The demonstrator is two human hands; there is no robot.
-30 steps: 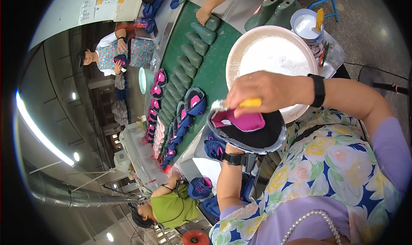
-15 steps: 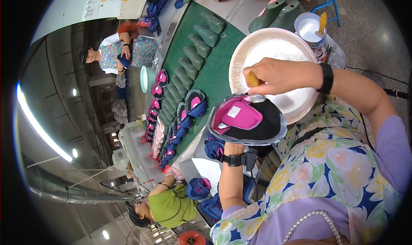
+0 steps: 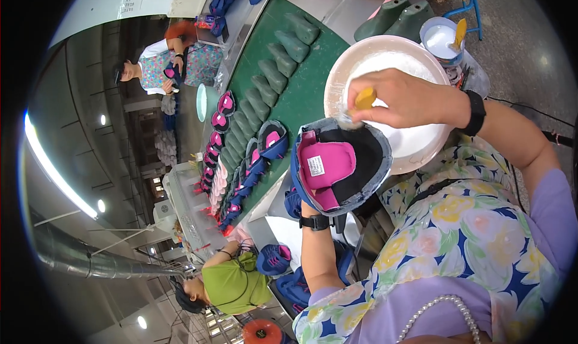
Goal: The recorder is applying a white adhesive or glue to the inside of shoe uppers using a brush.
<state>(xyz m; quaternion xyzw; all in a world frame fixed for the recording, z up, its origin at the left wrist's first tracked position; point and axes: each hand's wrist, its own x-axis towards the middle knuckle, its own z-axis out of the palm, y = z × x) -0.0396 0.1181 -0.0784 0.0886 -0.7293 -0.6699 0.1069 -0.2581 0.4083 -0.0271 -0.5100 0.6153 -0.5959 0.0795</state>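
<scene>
A blue shoe upper (image 3: 328,163) with a pink and black inside and a frayed grey edge is held up, its open underside facing me. My left hand (image 3: 308,210) supports it from beneath; most of its fingers are hidden behind it. In my right hand (image 3: 412,97) is a yellow-handled brush (image 3: 365,98), closed in the fingers. Its bristles touch the upper's grey edge on the far side. Just behind stands a wide pale pink basin (image 3: 336,79) holding white liquid, partly covered by my right hand.
A green conveyor belt (image 3: 328,58) carries rows of dark green shoe lasts (image 3: 283,58) and blue-pink uppers (image 3: 272,140). A small white-filled pot (image 3: 442,40) with another yellow-handled brush is beyond the basin. More uppers (image 3: 274,260) lie left of me. Two co-workers (image 3: 235,284) (image 3: 156,67) are at the left.
The upper has turned and tilted in my left hand, showing more of its inside. My right hand has shifted slightly right, and the brush has moved along the edge.
</scene>
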